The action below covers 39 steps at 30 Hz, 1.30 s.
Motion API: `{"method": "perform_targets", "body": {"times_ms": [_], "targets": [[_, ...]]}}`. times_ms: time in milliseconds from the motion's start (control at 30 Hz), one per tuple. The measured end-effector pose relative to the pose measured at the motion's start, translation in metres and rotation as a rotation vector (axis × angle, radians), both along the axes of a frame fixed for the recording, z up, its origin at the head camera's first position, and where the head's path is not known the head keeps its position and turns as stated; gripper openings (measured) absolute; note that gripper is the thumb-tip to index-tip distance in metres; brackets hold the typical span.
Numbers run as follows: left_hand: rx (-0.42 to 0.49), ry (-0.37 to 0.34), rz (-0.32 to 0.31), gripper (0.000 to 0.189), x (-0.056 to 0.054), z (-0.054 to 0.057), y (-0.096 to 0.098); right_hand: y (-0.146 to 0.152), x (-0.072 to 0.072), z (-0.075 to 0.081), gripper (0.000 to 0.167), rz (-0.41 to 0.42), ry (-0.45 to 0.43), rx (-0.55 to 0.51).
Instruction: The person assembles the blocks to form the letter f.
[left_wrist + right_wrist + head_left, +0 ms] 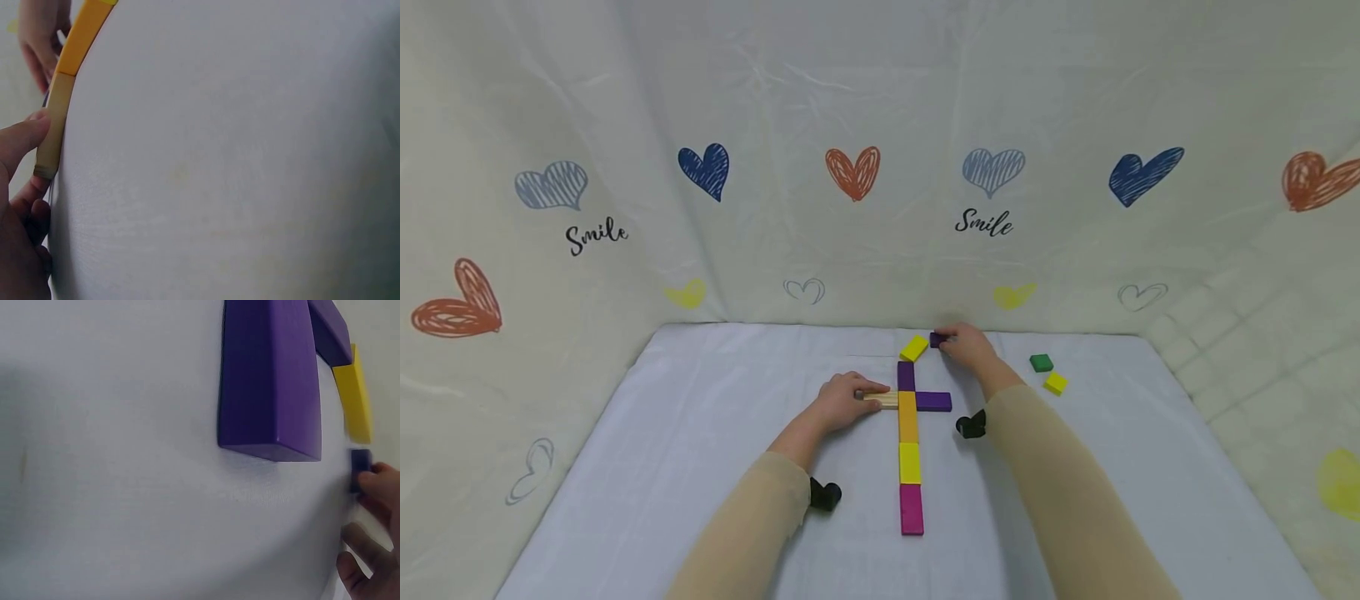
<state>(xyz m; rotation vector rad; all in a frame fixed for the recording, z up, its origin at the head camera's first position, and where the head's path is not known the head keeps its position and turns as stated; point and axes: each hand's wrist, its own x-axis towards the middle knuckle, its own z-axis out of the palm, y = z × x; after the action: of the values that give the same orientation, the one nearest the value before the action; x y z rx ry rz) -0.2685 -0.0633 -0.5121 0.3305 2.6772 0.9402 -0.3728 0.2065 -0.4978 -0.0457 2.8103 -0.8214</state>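
My left hand (pixel 842 400) grips the plain wooden block (pixel 55 125) between thumb and fingers, its far end against the orange block (pixel 908 417). At the back of the table my right hand (pixel 967 346) pinches a small dark purple block (pixel 360 467), just right of a slanted yellow block (pixel 913 348). That yellow block meets the top of an upright purple block (pixel 906 376). Another purple block (pixel 933 402) lies sideways, touching the orange one on its right. Below the orange block, a yellow block (pixel 910 463) and a magenta block (pixel 912 510) continue the straight line.
Off to the right lie a loose green block (pixel 1041 362) and a small yellow block (pixel 1056 383). White cloth (pixel 700 467) covers the table. A pale curtain (pixel 895 100) printed with hearts rises behind its back edge.
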Motion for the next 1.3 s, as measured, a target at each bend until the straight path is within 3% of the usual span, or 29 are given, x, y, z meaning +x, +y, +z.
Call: {"method": "perform_targets", "body": {"times_ms": [800, 1100, 1300], "targets": [[-0.001, 0.0, 0.009, 0.03, 0.003, 0.006, 0.001, 0.002, 0.01, 0.01, 0.039, -0.028, 0.021, -0.049], [-0.013, -0.011, 0.027, 0.03, -0.001, -0.002, 0.002, 0.032, 0.027, 0.022, 0.04, 0.028, 0.083, -0.015], [-0.01, -0.016, 0.021, 0.03, -0.003, -0.004, 0.002, 0.061, 0.046, 0.037, 0.042, 0.073, 0.13, 0.036]]}}
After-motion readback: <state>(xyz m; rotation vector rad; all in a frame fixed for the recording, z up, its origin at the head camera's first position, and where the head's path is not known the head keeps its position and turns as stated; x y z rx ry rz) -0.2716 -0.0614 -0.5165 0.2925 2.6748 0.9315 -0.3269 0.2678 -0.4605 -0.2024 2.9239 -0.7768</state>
